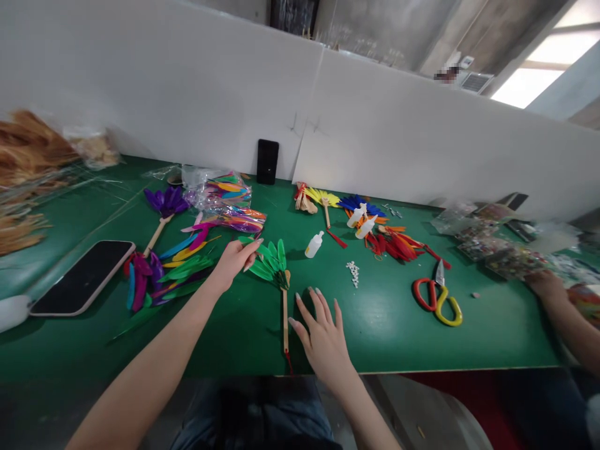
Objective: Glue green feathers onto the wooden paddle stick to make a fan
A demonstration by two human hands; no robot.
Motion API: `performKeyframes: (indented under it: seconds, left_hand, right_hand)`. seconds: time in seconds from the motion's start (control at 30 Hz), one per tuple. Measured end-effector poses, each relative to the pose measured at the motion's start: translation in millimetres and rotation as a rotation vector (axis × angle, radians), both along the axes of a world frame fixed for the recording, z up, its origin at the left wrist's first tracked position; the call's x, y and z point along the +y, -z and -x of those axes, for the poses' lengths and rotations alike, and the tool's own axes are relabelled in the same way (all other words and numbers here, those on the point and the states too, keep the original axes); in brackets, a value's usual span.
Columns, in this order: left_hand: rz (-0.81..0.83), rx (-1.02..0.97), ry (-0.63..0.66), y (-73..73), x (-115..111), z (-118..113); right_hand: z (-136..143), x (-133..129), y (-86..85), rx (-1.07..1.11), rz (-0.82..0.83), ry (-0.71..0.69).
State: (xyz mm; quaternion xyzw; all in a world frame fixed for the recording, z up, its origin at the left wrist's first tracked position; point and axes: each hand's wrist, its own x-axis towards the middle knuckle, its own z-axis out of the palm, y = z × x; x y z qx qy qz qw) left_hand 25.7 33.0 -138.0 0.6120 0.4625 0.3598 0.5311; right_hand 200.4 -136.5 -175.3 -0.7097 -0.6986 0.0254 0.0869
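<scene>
My left hand [238,259] is closed in a pinch, with a green feather [245,239] showing at its fingertips. Just right of it lies a fan [285,319] with a flat wooden handle, a red tassel at the lower end and several green feathers [272,261] spread at the top. My right hand [325,337] rests beside the handle, palm down and fingers spread, holding nothing. Loose feathers in green, yellow, blue and purple [187,269] lie left of my left hand. Above my right hand stands a small white glue bottle [314,244].
Scissors [438,297] with red and yellow handles lie at right, past small white beads [353,274]. A phone [84,278] and a purple feather fan [159,228] are at left. Two more glue bottles [362,220] lie farther back. Another person's hand [546,284] touches bagged pieces.
</scene>
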Motion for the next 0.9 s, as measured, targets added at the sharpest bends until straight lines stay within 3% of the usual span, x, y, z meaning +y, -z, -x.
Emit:
performKeyframes:
  seconds: [0.17,0.43,0.67,0.9]
  left_hand:
    - [-0.001,0.007,-0.003,-1.6,0.0,0.4]
    - [-0.012,0.003,0.002,0.3,1.0,1.7]
    - [-0.019,0.043,0.015,-1.2,-0.4,0.6]
    - [-0.025,0.042,0.023,0.8,0.5,1.0]
  right_hand:
    - [1.6,24.9,-4.3,-0.027,-0.003,-0.013]
    - [-2.3,-1.6,-7.6,-0.020,0.013,-0.034]
    - [0.3,23.3,-10.8,-0.031,0.026,-0.022]
    - [-1.2,11.8,-13.8,-0.027,0.041,-0.039]
